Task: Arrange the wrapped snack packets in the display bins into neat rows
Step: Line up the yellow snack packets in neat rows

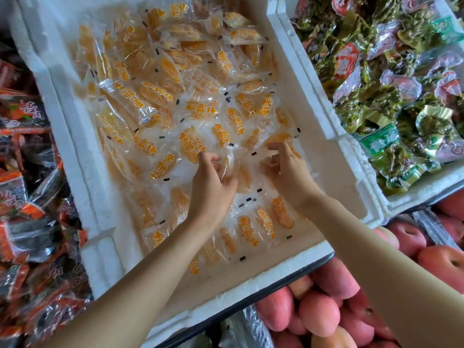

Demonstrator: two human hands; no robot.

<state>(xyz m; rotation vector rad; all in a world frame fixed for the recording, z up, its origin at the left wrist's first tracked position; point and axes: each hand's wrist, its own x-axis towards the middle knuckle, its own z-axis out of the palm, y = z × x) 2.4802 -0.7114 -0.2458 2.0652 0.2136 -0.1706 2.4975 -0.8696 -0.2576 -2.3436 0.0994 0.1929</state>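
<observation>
- Clear plastic snack packets (160, 96), each holding an orange dried-fruit slice under orange printed lettering, fill a white foam bin (82, 156).
- In the far half they are heaped loosely, overlapping at every angle. The near half is thinner, with a rough row (266, 222) along the near wall and bare bin floor at the near right corner.
- Handling, by judgement: each packet is very light. The film looks slick and crinkly, so packets should slide over one another and will not stay where nudged.
- The slice inside looks flat and somewhat pliable, so it is better laid flat than squeezed.
- Best hold: the flat crimped seal at either end, where the small black marks sit. Pinch there, not across the fruit.
- Left hand (213, 187): over mid-bin, fingers curled, thumb and fingers pinching one packet (234, 172).
- Right hand (286, 172): just beside it, fingertips drawn together on clear film. Cannot tell whether it is the same packet or a neighbour.
- To the right, a second white foam bin (421, 190) holds a jumble of green and red foil pouches (391, 101).
- To the left lies a pile of dark and orange-red wrappers (27, 197).
- Below the near edge is pink-red round fruit (321, 315), partly under plastic sheet.
</observation>
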